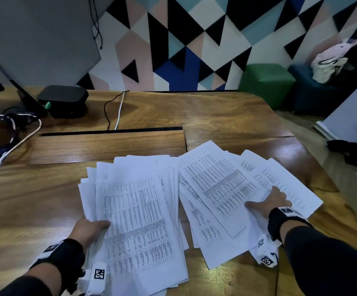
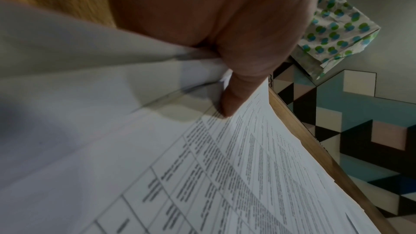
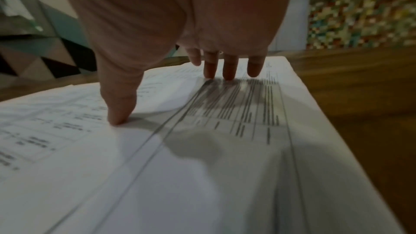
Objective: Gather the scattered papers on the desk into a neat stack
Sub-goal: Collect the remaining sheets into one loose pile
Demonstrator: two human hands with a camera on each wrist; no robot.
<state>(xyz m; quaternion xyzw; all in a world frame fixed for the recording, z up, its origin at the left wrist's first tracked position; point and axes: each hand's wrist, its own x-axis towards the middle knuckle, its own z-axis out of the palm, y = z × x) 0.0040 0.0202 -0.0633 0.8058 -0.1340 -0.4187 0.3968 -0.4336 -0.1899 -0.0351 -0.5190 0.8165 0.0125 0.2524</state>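
Printed white sheets lie fanned in two loose piles on the wooden desk (image 1: 34, 199). My left hand (image 1: 94, 227) grips the near left edge of the left pile (image 1: 135, 210), thumb on top and fingers hidden beneath. In the left wrist view the thumb (image 2: 234, 99) pinches the sheets (image 2: 202, 175), which are lifted off the desk. My right hand (image 1: 263, 197) lies spread on the right pile (image 1: 220, 189). In the right wrist view its straight fingertips (image 3: 229, 72) and thumb (image 3: 119, 111) press down on the top sheets (image 3: 202, 166).
A black box (image 1: 63, 99) and tangled cables (image 1: 19, 129) occupy the far left of the desk. Two thin cables (image 1: 117, 112) run into a slot (image 1: 111, 131) behind the papers. The desk edge curves away at right, where a dark object (image 1: 344, 150) lies on the floor.
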